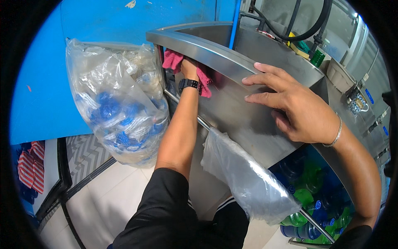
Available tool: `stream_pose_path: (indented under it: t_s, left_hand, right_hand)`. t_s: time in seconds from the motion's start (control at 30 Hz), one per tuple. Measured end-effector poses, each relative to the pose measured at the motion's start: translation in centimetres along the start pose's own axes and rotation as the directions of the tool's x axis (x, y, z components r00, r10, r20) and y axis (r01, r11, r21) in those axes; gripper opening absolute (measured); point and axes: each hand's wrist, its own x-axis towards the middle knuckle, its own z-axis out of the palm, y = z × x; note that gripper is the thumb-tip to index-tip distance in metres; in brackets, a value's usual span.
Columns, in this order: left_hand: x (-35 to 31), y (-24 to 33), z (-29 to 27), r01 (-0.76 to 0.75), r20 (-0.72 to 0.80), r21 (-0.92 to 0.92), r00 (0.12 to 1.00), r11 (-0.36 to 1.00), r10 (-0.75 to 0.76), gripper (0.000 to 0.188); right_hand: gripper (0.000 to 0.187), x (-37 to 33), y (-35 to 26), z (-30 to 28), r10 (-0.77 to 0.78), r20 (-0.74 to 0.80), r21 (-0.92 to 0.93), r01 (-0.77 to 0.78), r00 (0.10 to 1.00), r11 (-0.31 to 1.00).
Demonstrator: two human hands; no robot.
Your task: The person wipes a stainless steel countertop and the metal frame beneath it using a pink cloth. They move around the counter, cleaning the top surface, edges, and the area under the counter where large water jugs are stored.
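My left hand (189,68) is closed on a pink cloth (203,81) under the front rim of a stainless steel sink (236,99). The cloth lies against the sink's outer front wall, and the rim hides part of my fingers. My right hand (292,101) is open, fingers spread, with its fingertips over the sink's rim; I cannot tell whether they touch the metal. Below the sink front runs a metal rail (203,121), over which a clear plastic sheet or bag (248,174) hangs between my arms.
A large clear bag of blue-capped plastic bottles (120,103) stands left of my left arm, against a blue wall (37,87). Several green and blue bottles (306,199) sit under the sink. A black hose (304,37) and a yellow sponge (299,50) are at the back.
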Motion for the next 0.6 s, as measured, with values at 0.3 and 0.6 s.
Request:
stream_pose_path:
  t_s: [0.3, 0.6]
  left_hand:
    - [-22.1, 7.3, 1.7, -0.096, 0.299, -0.422, 0.924, 0.901, 0.238, 0.057]
    - [-2.2, -1.4, -0.5, 0.041, 0.047, -0.016, 0.998, 0.999, -0.04, 0.044]
  right_hand:
    - [0.065, 0.8, -1.2, -0.6, 0.072, 0.03, 0.09, -0.075, 0.997, 0.993]
    - [0.067, 0.0, -0.4, 0.1, 0.046, 0.013, -0.019, -0.046, 0.999, 0.999]
